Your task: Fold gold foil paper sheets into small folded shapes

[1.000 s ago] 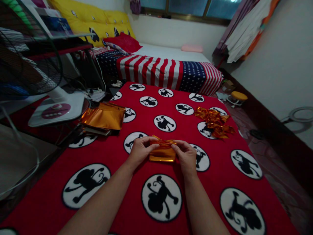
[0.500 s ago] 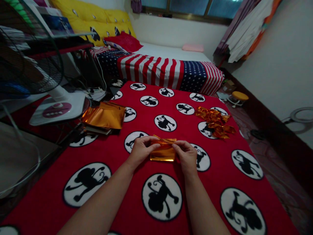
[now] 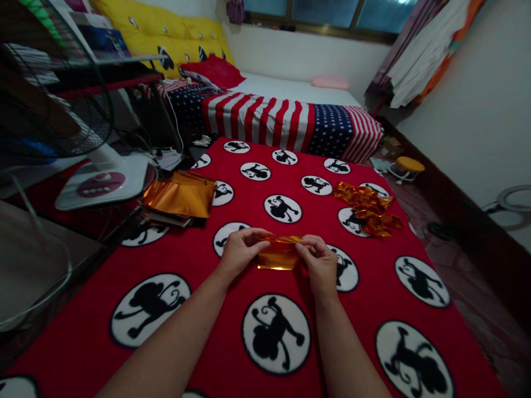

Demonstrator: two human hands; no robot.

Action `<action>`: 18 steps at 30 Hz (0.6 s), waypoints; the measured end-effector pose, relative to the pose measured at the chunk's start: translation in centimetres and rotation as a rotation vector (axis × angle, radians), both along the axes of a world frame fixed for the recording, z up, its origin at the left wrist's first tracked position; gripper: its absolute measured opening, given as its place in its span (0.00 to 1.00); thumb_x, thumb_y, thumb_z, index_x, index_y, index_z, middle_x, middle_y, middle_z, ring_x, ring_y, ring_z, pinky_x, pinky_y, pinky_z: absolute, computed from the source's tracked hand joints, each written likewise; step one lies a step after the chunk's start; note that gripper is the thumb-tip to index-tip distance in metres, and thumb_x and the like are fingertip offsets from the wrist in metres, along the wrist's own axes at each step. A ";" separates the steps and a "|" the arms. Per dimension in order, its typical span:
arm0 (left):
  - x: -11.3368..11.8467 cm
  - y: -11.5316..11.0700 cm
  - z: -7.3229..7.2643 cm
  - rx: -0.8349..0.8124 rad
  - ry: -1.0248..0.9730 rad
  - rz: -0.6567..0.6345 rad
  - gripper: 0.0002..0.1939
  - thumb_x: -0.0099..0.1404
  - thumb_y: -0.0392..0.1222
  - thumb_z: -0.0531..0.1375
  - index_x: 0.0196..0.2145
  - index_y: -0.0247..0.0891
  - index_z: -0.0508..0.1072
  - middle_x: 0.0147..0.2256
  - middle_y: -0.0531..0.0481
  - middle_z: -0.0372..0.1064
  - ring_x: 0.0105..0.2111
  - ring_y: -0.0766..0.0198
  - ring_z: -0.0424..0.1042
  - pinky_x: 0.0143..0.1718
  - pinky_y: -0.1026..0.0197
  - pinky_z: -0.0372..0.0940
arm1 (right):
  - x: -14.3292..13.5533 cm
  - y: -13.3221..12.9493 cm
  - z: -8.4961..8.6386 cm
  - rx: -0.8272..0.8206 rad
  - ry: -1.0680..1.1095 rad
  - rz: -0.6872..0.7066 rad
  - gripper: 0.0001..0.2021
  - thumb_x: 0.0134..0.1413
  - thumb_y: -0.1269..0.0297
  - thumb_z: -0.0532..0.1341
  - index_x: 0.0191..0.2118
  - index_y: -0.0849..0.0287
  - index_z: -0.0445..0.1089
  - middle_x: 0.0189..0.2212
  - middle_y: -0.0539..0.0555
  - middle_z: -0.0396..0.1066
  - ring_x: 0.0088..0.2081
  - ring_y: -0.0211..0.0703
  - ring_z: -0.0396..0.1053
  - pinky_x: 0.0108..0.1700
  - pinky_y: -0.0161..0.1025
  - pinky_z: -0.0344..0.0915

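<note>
Between my hands is a sheet of shiny gold foil paper point(image 3: 277, 258), partly folded, with a folded layer along its far edge. My left hand point(image 3: 243, 251) pinches its left end between thumb and fingers. At the opposite end, my right hand point(image 3: 318, 262) grips the paper the same way, thumb toward me. A stack of flat gold foil sheets point(image 3: 182, 194) lies to the left on the red cloth. Several folded gold foil pieces point(image 3: 367, 207) sit in a loose pile on the right.
The red blanket point(image 3: 215, 342) with monkey prints covers the surface under my hands. A fan point(image 3: 102, 177) stands at the left, beside a desk with cables. Beyond is a bed with a striped, starred cover point(image 3: 265, 119). A yellow stool point(image 3: 410, 165) stands on the floor at right.
The far edge of the foil paper has come over toward me a little, so less of it stands up behind my fingers. Both hands keep their hold. The view has shifted slightly.
</note>
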State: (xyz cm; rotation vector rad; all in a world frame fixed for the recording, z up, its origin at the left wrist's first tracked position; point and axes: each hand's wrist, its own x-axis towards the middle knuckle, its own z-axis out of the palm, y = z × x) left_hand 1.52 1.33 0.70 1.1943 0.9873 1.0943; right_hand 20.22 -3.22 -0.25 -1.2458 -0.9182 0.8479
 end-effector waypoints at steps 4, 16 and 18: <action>0.1 0.0 0.0 -0.025 0.009 0.042 0.15 0.47 0.41 0.70 0.34 0.33 0.78 0.32 0.45 0.79 0.32 0.60 0.77 0.35 0.62 0.71 | 0.2 0.1 0.2 0.046 -0.159 -0.023 0.07 0.46 0.60 0.69 0.28 0.58 0.76 0.41 0.56 0.67 0.44 0.45 0.68 0.39 0.38 0.67; 0.0 0.3 -0.4 0.166 0.136 0.116 0.07 0.50 0.39 0.68 0.29 0.35 0.79 0.33 0.47 0.72 0.31 0.65 0.72 0.31 0.66 0.68 | 0.1 0.0 0.2 0.037 -0.136 0.013 0.07 0.48 0.60 0.68 0.29 0.58 0.74 0.35 0.54 0.72 0.39 0.44 0.69 0.40 0.39 0.66; 0.0 0.3 -0.2 0.202 0.161 0.125 0.06 0.51 0.39 0.68 0.28 0.36 0.79 0.34 0.48 0.69 0.31 0.67 0.71 0.30 0.67 0.67 | 0.1 0.0 0.1 0.012 -0.115 0.019 0.07 0.47 0.60 0.68 0.30 0.58 0.74 0.33 0.53 0.72 0.36 0.43 0.70 0.38 0.38 0.66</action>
